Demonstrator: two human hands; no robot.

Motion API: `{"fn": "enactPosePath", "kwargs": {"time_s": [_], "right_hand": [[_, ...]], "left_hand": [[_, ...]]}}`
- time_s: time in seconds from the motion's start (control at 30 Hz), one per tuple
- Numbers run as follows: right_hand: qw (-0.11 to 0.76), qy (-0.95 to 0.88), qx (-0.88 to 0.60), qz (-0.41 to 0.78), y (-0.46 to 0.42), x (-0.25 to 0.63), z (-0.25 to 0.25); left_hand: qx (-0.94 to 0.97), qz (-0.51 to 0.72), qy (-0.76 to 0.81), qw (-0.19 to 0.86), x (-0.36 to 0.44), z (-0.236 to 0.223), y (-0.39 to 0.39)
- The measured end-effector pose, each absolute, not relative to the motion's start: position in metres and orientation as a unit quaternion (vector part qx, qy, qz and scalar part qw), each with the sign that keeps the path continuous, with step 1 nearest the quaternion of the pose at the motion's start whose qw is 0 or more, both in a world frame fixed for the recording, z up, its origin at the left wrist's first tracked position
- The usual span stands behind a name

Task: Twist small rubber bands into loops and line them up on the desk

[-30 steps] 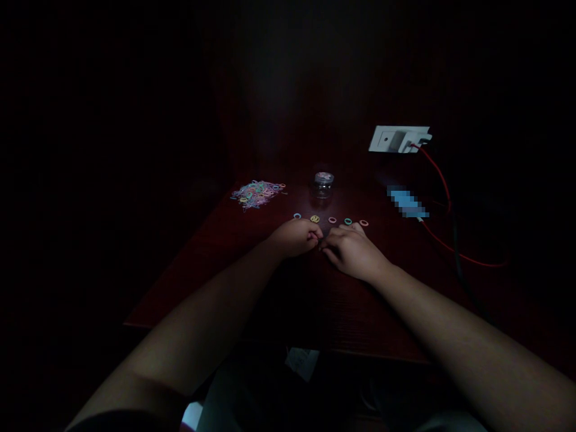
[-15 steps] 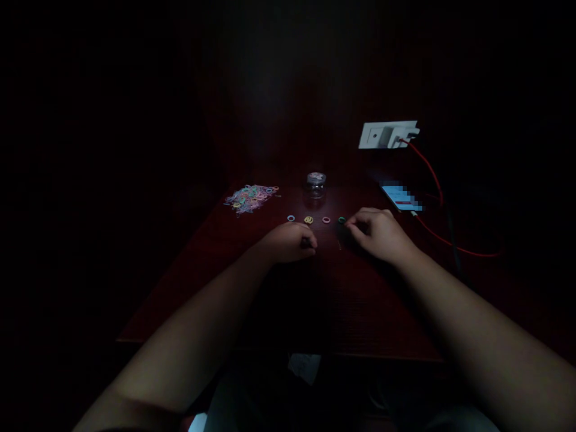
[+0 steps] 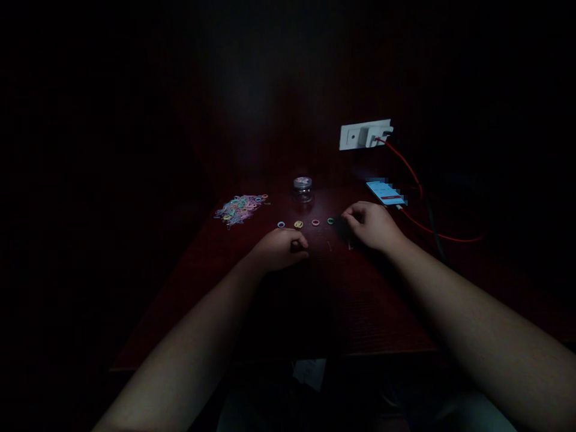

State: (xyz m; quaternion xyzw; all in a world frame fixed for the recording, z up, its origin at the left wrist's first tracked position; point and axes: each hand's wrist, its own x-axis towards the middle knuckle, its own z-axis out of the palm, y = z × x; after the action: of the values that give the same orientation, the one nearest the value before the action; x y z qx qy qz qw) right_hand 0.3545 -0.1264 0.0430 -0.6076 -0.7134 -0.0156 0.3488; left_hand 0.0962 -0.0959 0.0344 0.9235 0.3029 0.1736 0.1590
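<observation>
Blue band [image 3: 281, 224], yellow band [image 3: 299, 224], pink band [image 3: 315, 222], green band [image 3: 330, 221]: row on tabletop [image 3: 360, 318], L to R, nearer far edge than front edge. All flat, apart; yellow looks like more than 1 loop, unconfirmed.

R hand [image 3: 346, 215] just past green, at row's right end. Grip: thumb + forefinger tips meet or nearly; can't tell if pinching anything, too dim. L hand [image 3: 288, 246] on front-edge side of blue/yellow, fingers half curled, thumb spread from forefinger, nothing seen in it.

Technique (my read): pinch light, by the rim, tips low; lift straight up, no dragging, else green prob. gets knocked. L knuckles close to blue/yellow, so best kept a bit toward front edge. Match existing gaps approx. Watch pale strands [image 3: 329, 246] on front-edge side of row, easy to catch w/ palm.

Further out: band heap [image 3: 240, 210] nr far-left corner, clear jar [image 3: 303, 191] nr far edge. Phone [image 3: 386, 193] right of jar, red cable [image 3: 443, 235] trailing toward right edge; R wrist should avoid snagging it.
</observation>
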Motion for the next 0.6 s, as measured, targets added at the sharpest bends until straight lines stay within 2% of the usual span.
{"fn": "enactPosePath", "kwargs": {"time_s": [0.23, 0.6], "right_hand": [[0.349, -0.697, -0.627, 0.009, -0.1234, 0.3567, 0.0378], [0.351, -0.688, -0.635, 0.030, -0.1214, 0.3581, 0.0354]], "left_hand": [[0.926, 0.211, 0.283, 0.133, 0.0915, 0.0353, -0.0932], [0.945, 0.162, 0.250, 0.133, 0.0949, 0.0371, -0.0948]]}}
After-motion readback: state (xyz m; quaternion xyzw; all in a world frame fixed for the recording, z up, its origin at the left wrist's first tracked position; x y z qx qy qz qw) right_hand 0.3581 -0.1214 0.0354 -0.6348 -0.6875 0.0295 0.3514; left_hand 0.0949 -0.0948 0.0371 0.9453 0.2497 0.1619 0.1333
